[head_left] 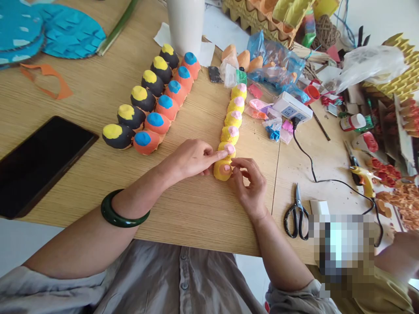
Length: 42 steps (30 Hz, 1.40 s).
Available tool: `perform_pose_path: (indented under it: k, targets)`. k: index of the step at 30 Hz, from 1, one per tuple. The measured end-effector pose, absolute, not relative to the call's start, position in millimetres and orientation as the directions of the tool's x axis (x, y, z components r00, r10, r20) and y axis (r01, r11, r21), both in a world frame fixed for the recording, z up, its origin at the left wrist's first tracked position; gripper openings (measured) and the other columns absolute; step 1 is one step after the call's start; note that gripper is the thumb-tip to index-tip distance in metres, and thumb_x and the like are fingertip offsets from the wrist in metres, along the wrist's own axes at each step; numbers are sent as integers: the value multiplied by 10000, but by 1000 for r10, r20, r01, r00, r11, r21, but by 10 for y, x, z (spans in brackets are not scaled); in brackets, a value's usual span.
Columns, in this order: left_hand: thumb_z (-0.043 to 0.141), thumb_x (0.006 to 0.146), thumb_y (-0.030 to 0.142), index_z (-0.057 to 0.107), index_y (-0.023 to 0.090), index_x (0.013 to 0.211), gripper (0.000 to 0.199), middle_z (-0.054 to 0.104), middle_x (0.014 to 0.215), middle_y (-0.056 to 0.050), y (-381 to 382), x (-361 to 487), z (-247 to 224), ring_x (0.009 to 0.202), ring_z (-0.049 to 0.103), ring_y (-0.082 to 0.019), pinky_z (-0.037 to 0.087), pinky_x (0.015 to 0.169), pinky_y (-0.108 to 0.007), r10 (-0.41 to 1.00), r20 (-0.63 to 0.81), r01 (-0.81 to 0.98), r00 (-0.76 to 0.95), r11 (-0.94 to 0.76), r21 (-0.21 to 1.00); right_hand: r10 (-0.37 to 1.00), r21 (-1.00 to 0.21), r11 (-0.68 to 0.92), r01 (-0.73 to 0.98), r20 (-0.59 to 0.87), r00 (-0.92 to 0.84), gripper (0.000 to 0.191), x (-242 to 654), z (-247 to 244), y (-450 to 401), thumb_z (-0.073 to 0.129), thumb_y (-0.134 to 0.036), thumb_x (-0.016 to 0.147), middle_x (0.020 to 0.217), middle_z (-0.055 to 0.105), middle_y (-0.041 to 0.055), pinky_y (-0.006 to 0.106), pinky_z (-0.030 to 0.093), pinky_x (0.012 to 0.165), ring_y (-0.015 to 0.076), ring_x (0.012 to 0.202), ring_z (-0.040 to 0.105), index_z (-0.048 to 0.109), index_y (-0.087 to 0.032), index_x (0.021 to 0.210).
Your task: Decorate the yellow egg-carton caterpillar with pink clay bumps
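A row of yellow bumps like an egg-carton strip (221, 174), topped with pink clay, lies before me. The nearest bump has only a small pink lump (226, 167); the others carry wider caps. My left hand (193, 159), below a dark green bangle (109, 213), is closed at the strip's left side, its thumb across the top beside the second pink cap. At the near bump's right edge, my right hand (250, 183) has its thumb and forefinger curled together against the strip. Left of them lie an orange strip with blue caps (151, 141) and a black one with yellow caps (126, 124).
A black phone or tablet (42, 165) lies at left. A white cylinder (186, 26) stands behind the strips. To the right are scissors (296, 213), a power strip (292, 106) with its cord, clay packets (273, 131) and a glue gun (364, 178). Another person's arm (397, 253) shows at lower right.
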<state>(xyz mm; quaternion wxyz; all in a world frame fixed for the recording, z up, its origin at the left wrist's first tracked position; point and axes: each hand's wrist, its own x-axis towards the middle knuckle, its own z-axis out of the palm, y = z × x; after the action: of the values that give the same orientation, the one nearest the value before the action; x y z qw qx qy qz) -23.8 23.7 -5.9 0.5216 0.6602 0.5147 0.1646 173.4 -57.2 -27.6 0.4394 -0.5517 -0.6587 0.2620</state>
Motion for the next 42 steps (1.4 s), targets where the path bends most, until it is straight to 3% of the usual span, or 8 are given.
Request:
perform_pose_path:
  k: [3, 6, 13, 19, 23, 30, 36, 42]
  targets:
    - [677, 882, 674, 711, 211, 617, 535, 701, 555, -66, 232, -237, -86, 577, 696, -227, 490, 566, -298, 856, -316, 483, 409, 91, 871, 971, -926, 34, 376, 119, 206, 109, 1749, -337, -547, 603, -287, 1011, 963, 735, 41, 293, 629, 649, 169, 834, 716, 698, -234, 1016]
    - [707, 876, 632, 684, 222, 631, 478, 721, 585, -61, 224, -239, -112, 622, 717, -234, 491, 568, -292, 854, -316, 462, 413, 102, 881, 979, -972, -79, 221, -34, 201, 143, 1789, -358, -511, 673, -359, 967, 932, 754, 43, 323, 652, 686, 175, 800, 730, 696, -221, 995]
    - [844, 800, 562, 635, 205, 833, 415, 784, 844, -49, 139, -129, -92, 769, 768, -231, 613, 656, -319, 818, -415, 177, 398, 376, 910, 987, -977, -81, 197, -50, 155, 119, 1778, -269, -515, 697, -306, 924, 1009, 804, 69, 349, 637, 816, 207, 953, 749, 729, -209, 985]
    - [928, 776, 277, 617, 168, 1014, 407, 779, 915, -38, 49, 26, -53, 848, 760, -188, 646, 763, -323, 786, -522, -248, 331, 606, 756, 996, -987, -29, 156, -14, 93, 147, 1765, -265, -528, 691, -305, 938, 1098, 797, 80, 363, 640, 888, 213, 1049, 740, 747, -209, 1036]
    - [884, 787, 146, 689, 156, 1174, 434, 787, 1014, -52, 57, 56, -35, 914, 753, -170, 627, 820, -286, 766, -476, -446, 432, 640, 626, 975, -991, -126, -33, -130, 182, 224, 1800, -280, -510, 725, -426, 949, 1086, 790, 61, 375, 658, 872, 200, 976, 756, 707, -234, 1062]
    - [878, 832, 302, 786, 198, 1128, 327, 769, 1097, -68, 20, 39, -65, 964, 714, -184, 581, 803, -267, 725, -289, -370, 626, 602, 708, 960, -925, -281, -255, -277, -52, 488, 1816, -205, -454, 662, -709, 907, 998, 799, 62, 368, 668, 728, 235, 920, 761, 723, -236, 1013]
    - [885, 807, 305, 799, 220, 1135, 350, 765, 1091, -63, 5, 19, -36, 970, 703, -189, 577, 883, -299, 706, -257, -352, 659, 593, 724, 968, -925, -246, -291, -251, -20, 429, 1814, -220, -458, 838, -615, 797, 982, 802, 28, 300, 621, 646, 191, 803, 733, 739, -257, 1011]
    - [830, 843, 358, 803, 204, 1091, 293, 738, 1042, -67, 3, 10, 28, 944, 676, -193, 565, 865, -296, 670, -232, -329, 705, 599, 730, 991, -979, -123, -164, -130, 36, 401, 1844, -248, -465, 847, -605, 816, 854, 751, -2, 274, 588, 558, 152, 679, 660, 703, -256, 951]
